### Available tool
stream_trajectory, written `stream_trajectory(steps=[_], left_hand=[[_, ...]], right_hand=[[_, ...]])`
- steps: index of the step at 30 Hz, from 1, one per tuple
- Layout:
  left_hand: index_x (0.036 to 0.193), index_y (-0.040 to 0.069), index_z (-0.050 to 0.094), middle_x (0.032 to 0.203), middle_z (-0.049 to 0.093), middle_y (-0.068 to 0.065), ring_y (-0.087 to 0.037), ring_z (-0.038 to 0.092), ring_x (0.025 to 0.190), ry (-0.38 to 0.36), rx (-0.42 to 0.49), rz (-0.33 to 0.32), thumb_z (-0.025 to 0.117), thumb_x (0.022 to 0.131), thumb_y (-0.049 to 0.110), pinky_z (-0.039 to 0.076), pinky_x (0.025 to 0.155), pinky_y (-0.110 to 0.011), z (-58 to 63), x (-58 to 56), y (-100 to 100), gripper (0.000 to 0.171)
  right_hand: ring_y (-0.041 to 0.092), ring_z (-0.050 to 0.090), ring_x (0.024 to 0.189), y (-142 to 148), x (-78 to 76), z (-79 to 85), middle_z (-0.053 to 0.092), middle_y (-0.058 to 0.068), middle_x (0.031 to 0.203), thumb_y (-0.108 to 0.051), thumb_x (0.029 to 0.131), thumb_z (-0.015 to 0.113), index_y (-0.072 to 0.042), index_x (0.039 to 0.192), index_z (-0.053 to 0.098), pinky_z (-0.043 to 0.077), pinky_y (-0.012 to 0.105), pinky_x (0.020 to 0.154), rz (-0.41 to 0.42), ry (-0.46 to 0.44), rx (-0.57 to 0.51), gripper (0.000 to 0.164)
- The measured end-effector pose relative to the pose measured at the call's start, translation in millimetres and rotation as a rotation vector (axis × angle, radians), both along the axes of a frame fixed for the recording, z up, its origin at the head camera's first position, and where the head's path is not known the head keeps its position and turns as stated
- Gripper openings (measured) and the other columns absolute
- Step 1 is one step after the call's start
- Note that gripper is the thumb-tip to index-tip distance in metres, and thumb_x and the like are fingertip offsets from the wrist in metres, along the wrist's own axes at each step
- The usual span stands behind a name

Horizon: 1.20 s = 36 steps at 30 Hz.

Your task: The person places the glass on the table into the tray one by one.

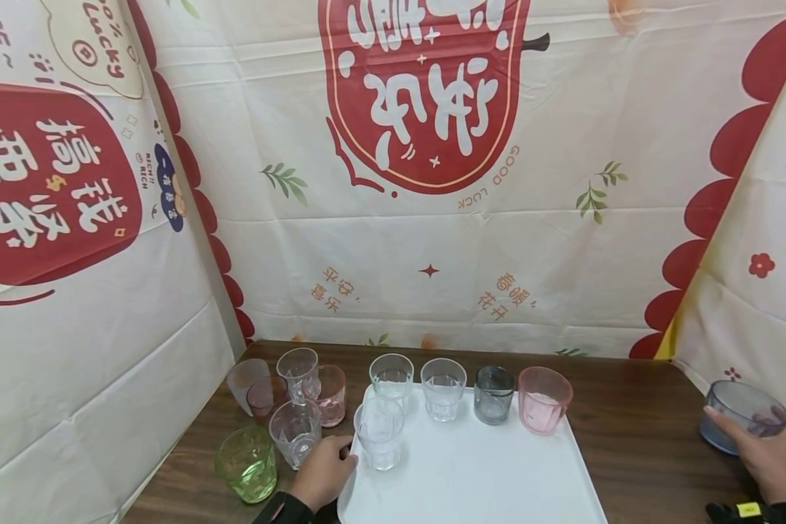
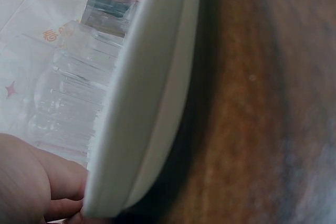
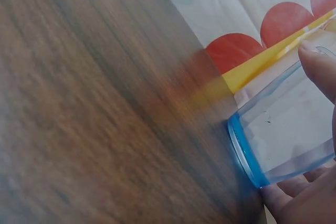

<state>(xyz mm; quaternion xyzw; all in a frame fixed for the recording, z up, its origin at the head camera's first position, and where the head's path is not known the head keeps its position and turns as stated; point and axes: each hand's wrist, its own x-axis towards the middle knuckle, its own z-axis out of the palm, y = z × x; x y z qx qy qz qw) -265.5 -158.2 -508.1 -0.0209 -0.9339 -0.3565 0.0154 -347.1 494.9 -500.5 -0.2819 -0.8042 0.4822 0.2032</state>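
The hands are well apart: the white tray [image 1: 485, 473] is pinched at its left edge by the left hand [image 1: 324, 469], while the blue-tinted cup [image 1: 736, 404] is gripped round its wall by the right hand [image 1: 778, 458], over at the right end of the counter [image 1: 629, 451]. The cup looks light and stiff, its smooth sides apt to slip, so a hold round the wall, below the rim, seems well chosen. Glass or clear plastic cannot be settled, so it is best treated as fragile. The tray seems rigid; five cups are carried on it, among them a grey cup [image 1: 494, 397] and a pink cup [image 1: 545, 400], and a tilt could set them sliding, so it is best held level by opposite edges. Now for what is hidden: some left fingers are covered by the tray's rim, and whether the held cup's base is touching cannot be told. The tray's near edge is cut off, and far left, beyond the green cup [image 1: 247, 466], outlines are blurred together by overlapping see-through cups [image 1: 295, 433].
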Motion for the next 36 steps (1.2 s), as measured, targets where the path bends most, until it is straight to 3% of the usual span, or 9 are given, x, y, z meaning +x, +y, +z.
stream_trajectory(steps=[9,14,16,18,20,22,23,26,36], left_hand=[[0.089,0.007,0.064,0.072,0.046,0.001,-0.015,0.041,0.063,-0.021,0.005,0.006,0.065,0.091,0.01,0.03,0.058,-0.03,0.7,-0.8,1,0.004],[0.084,0.01,0.062,0.07,0.045,0.001,-0.015,0.04,0.061,-0.002,0.0,-0.003,0.064,0.09,0.009,0.029,0.057,-0.03,-2.2,-0.2,0,0.007],[0.082,0.011,0.061,0.069,0.044,0.002,-0.015,0.039,0.06,0.011,-0.002,-0.009,0.064,0.089,0.009,0.029,0.056,-0.029,-4.0,-0.8,0,0.009],[0.08,0.012,0.06,0.068,0.044,0.003,-0.014,0.039,0.059,0.015,-0.001,-0.013,0.064,0.089,0.009,0.028,0.056,-0.029,-5.3,-1.7,0,0.01],[0.079,0.013,0.059,0.068,0.043,0.003,-0.014,0.038,0.059,0.016,0.003,-0.021,0.064,0.089,0.008,0.028,0.056,-0.029,-5.0,-2.3,-1,0.012],[0.078,0.012,0.058,0.067,0.042,0.003,-0.014,0.037,0.059,0.017,0.006,-0.026,0.064,0.09,0.008,0.028,0.056,-0.029,-3.4,-1.9,-1,0.014],[0.077,0.013,0.056,0.067,0.041,0.004,-0.014,0.036,0.058,0.018,0.006,-0.027,0.064,0.09,0.008,0.027,0.056,-0.029,-2.8,-1.3,0,0.016],[0.073,0.013,0.052,0.067,0.039,0.004,-0.014,0.034,0.058,0.036,0.001,-0.03,0.063,0.09,0.007,0.026,0.056,-0.029,-0.9,0.8,0,0.021],[0.073,0.014,0.052,0.065,0.038,0.004,-0.014,0.035,0.058,0.011,0.007,-0.017,0.063,0.09,0.007,0.027,0.057,-0.03,-0.1,1.6,3,0.021]], right_hand=[[0.057,0.015,0.144,-12,9.9,8.4,0.005,0.041,0.158,-0.049,0.092,0.066,0.009,0.155,-0.009,0.018,0.063,0.116,0.145,-0.168,-0.01,0.115],[0.057,0.009,0.146,-22,14.3,12.2,-0.004,0.039,0.159,-0.049,0.093,0.067,0.011,0.155,-0.008,0.016,0.067,0.115,0.243,-0.144,0.019,0.114],[0.05,0.02,0.146,-26,16.3,12.2,0.006,0.041,0.158,-0.046,0.094,0.068,0.011,0.156,-0.003,0.019,0.061,0.118,0.294,-0.091,0.056,0.11],[0.035,0.036,0.138,-28,19.4,13.2,0.017,0.044,0.153,-0.043,0.095,0.068,0.012,0.155,0.003,0.034,0.039,0.114,0.361,-0.032,0.105,0.104],[0.015,0.045,0.121,-34,23.5,16.1,0.026,0.045,0.147,-0.039,0.096,0.067,0.013,0.155,0.008,0.041,0.017,0.096,0.42,0.023,0.145,0.098],[-0.002,0.041,0.107,-41,28.3,20.6,0.031,0.045,0.142,-0.035,0.097,0.067,0.014,0.154,0.011,0.037,0.006,0.076,0.472,0.061,0.172,0.093],[-0.012,0.035,0.101,-45,30.8,22.2,0.033,0.046,0.141,-0.032,0.098,0.067,0.014,0.153,0.013,0.034,0.004,0.067,0.502,0.09,0.189,0.09],[-0.025,0.027,0.094,-59,38.5,27.0,0.035,0.046,0.138,-0.027,0.098,0.067,0.014,0.152,0.013,0.037,0.005,0.067,0.547,0.129,0.215,0.086],[-0.027,0.029,0.093,-97,62.0,42.3,0.037,0.043,0.143,-0.032,0.099,0.065,0.015,0.153,0.003,0.043,0.011,0.069,0.652,0.054,0.229,0.095]])
